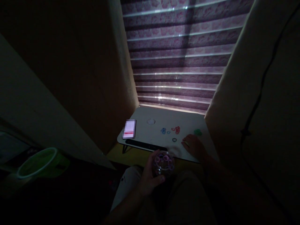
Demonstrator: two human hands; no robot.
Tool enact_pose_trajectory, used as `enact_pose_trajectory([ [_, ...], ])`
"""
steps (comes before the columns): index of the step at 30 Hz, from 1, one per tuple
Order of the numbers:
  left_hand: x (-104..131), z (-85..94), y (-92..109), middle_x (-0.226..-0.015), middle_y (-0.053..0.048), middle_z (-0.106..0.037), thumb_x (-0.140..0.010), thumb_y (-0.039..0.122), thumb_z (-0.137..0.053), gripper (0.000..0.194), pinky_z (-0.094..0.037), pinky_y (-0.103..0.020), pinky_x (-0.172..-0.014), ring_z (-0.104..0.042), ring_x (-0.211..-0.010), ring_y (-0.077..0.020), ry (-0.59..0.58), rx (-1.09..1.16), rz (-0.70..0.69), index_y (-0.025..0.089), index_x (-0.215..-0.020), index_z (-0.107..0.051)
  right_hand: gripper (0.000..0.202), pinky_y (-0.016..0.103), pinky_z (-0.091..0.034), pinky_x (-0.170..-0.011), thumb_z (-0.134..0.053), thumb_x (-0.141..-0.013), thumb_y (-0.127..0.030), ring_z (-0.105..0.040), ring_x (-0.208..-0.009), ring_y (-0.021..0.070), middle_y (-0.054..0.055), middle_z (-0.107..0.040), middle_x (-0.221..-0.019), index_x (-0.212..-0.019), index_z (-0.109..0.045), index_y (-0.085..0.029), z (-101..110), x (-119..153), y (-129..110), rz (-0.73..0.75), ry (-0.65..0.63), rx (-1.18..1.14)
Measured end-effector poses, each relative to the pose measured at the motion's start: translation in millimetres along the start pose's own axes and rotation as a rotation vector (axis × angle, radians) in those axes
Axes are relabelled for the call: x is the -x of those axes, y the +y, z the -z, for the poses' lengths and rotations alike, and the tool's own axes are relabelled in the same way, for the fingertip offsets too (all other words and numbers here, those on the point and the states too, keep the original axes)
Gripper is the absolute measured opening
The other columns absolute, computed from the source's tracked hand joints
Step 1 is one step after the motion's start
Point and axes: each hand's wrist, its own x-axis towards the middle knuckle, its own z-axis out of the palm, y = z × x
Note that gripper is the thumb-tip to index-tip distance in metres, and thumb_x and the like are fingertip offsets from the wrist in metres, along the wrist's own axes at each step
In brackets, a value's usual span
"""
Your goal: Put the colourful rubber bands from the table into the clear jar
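My left hand is wrapped round a clear round jar with pink and purple rings inside, held over my lap at the table's front edge. My right hand rests low over the right part of the small white table; its fingertips are close together near a small pale thing too dim to identify. Left of that hand lies a single dark ring. Behind it are red rings, blue rings and a green cluster.
A lit phone lies at the table's left edge, and a round white lid towards the back. A black slot runs along the front. Behind is a pleated curtain; a green basket stands far left.
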Motion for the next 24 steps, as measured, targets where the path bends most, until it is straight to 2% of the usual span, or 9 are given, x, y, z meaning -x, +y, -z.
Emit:
enact_pose_trajectory([
  [4, -3.8, -1.4, 2.0, -0.149, -0.015, -0.047, -0.067, 0.045, -0.087, 0.095, -0.041, -0.052, -0.111, -0.047, -0.136, -0.0377, -0.008, 0.001, -0.011, 0.028, -0.146, -0.039, 0.028, 0.031, -0.044, -0.074, -0.049, -0.095, -0.030, -0.059, -0.078, 0.0209, 0.010, -0.066, -0.082, -0.075, -0.064, -0.017, -2.2, 4.6, -2.7, -0.056, 0.019, 0.045],
  [8, -7.1, -4.3, 5.0, -0.147, -0.014, -0.050, -0.067, 0.044, -0.087, 0.091, -0.042, -0.050, -0.109, -0.048, -0.135, -0.0368, -0.025, -0.001, -0.034, 0.028, -0.144, -0.042, 0.039, 0.031, -0.037, -0.063, -0.045, -0.098, -0.038, -0.057, -0.066, 0.0192, 0.009, -0.066, -0.075, -0.070, -0.064, -0.018, -2.4, 7.5, -8.0, -0.132, -0.034, 0.153],
  [13, -7.2, -5.4, 8.2, -0.146, -0.013, -0.050, -0.067, 0.044, -0.087, 0.090, -0.041, -0.051, -0.110, -0.049, -0.134, -0.0363, -0.023, -0.009, -0.030, 0.029, -0.144, -0.042, 0.049, 0.031, -0.036, -0.061, -0.042, -0.099, -0.043, -0.061, -0.065, 0.0206, 0.013, -0.070, -0.073, -0.068, -0.068, -0.016, 3.0, 3.1, -14.9, -0.211, -0.137, 0.178],
  [16, -7.4, -4.0, 8.1, -0.146, -0.014, -0.050, -0.066, 0.045, -0.087, 0.091, -0.041, -0.051, -0.110, -0.049, -0.134, -0.0363, -0.024, -0.022, -0.043, 0.027, -0.143, -0.043, 0.050, 0.031, -0.037, -0.061, -0.043, -0.099, -0.044, -0.064, -0.065, 0.0218, 0.014, -0.072, -0.074, -0.067, -0.070, -0.016, 5.7, 0.1, -17.3, -0.263, -0.152, 0.136],
  [20, -8.2, -3.3, 5.7, -0.144, -0.014, -0.052, -0.066, 0.044, -0.088, 0.089, -0.042, -0.050, -0.109, -0.051, -0.132, -0.0352, -0.020, -0.034, -0.037, 0.026, -0.141, -0.044, 0.048, 0.031, -0.038, -0.062, -0.047, -0.097, -0.045, -0.065, -0.067, 0.0222, 0.014, -0.073, -0.074, -0.066, -0.070, -0.016, 7.0, -1.8, -18.2, -0.312, -0.124, 0.085],
  [24, -8.4, -4.8, 0.9, -0.142, -0.012, -0.054, -0.067, 0.038, -0.088, 0.084, -0.042, -0.049, -0.108, -0.053, -0.130, -0.0333, -0.004, -0.037, -0.004, 0.027, -0.138, -0.046, 0.050, 0.031, -0.038, -0.062, -0.046, -0.096, -0.048, -0.063, -0.065, 0.0218, 0.014, -0.072, -0.071, -0.061, -0.066, -0.018, 12.4, -5.8, -13.1, -0.417, -0.033, 0.018],
])
